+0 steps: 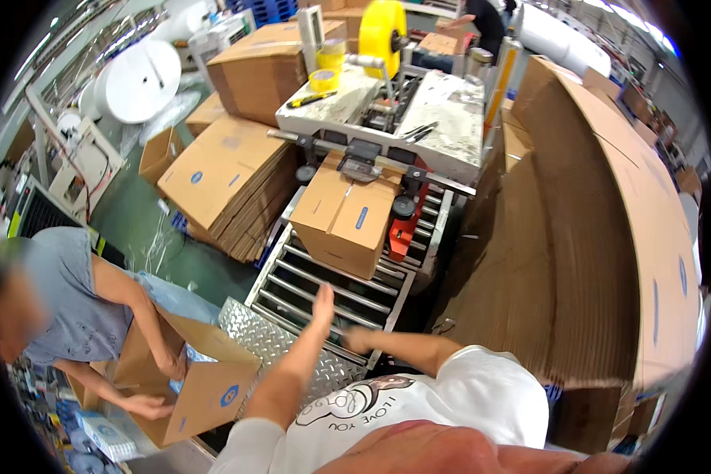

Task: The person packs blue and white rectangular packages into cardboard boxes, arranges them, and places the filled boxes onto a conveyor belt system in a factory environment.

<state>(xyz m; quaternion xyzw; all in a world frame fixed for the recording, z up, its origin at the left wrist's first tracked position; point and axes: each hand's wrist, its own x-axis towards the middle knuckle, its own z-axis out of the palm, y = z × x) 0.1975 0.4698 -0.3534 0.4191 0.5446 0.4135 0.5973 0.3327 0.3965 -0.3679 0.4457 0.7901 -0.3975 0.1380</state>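
A closed cardboard box (344,217) sits on the metal roller conveyor (272,299), partly under the head of a carton-sealing machine (466,126). Just short of the box's near side, my left hand (322,306) reaches over the rollers with its fingers stretched out and nothing in it. My right hand (359,340) is lower, above the near rollers and close to the diamond-plate metal sheet (272,347). Motion smears its fingers, and I see nothing held in it. Neither hand touches the box.
At left, a co-worker (79,300) has both hands in an open cardboard box (205,395) with blue-and-white packs inside. Flattened cartons (221,174) are stacked beyond. A tall row of folded cardboard (545,261) stands at right. A yellow tape roll (381,39) tops the machine.
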